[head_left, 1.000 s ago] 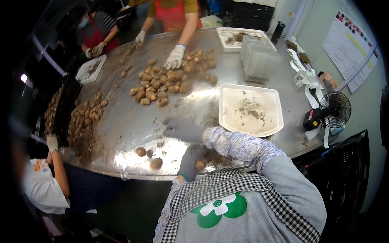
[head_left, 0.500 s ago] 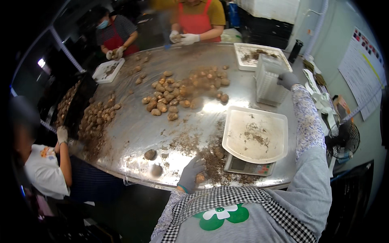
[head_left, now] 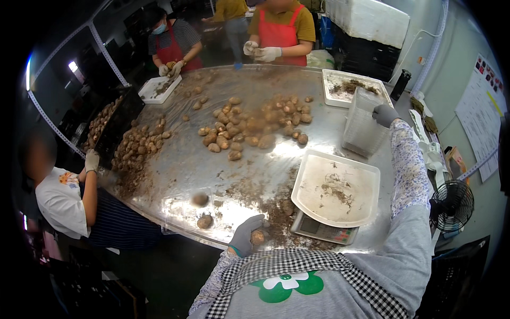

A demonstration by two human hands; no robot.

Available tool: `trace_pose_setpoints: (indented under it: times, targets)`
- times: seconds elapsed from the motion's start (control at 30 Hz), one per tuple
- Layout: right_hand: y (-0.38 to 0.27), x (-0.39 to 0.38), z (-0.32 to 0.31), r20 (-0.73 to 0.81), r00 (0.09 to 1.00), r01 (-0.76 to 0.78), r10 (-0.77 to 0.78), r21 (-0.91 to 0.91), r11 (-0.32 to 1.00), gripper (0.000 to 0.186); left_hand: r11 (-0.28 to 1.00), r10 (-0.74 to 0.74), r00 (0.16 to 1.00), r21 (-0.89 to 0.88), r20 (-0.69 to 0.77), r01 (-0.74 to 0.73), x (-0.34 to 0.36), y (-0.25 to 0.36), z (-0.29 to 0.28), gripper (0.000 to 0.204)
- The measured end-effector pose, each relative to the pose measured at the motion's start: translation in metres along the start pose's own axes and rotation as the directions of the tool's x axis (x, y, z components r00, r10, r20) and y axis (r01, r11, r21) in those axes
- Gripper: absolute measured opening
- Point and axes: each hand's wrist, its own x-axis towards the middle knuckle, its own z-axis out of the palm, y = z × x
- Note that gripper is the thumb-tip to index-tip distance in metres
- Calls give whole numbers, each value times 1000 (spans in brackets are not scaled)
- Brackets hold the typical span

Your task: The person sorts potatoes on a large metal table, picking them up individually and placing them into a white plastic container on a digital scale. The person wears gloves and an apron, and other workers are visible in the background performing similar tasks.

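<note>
In the last second our right hand (head_left: 385, 115) has left the space beside the white tray (head_left: 314, 183) and reached the stack of clear containers (head_left: 362, 126), fingers bent over its right edge (whether they pinch one, we cannot tell). Our left hand (head_left: 245, 234) stays curled round a tuber (head_left: 257, 237) at the table's near edge, so the work seems to have turned toward the containers.

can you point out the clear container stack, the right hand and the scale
Clear container stack (head_left: 363, 128), head view, on its side
Right hand (head_left: 385, 115), head view, on the back of the glove
Scale (head_left: 322, 231), head view, on its front panel
</note>
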Motion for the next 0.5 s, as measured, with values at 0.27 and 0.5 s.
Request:
trace_pose_setpoints:
  times: [0.27, 0.5]
  targets:
    - [-30, -33, -28, -482, 870, -6, -105, -223, 975, 8, 985, -51, 997, 170, 63, 40, 32, 5, -1, 46]
    - [-124, -132, -82, -601, 766, 143, -228, -186, 972, 10, 824, -291, 943, -458, 163, 334, 128, 30, 13, 59]
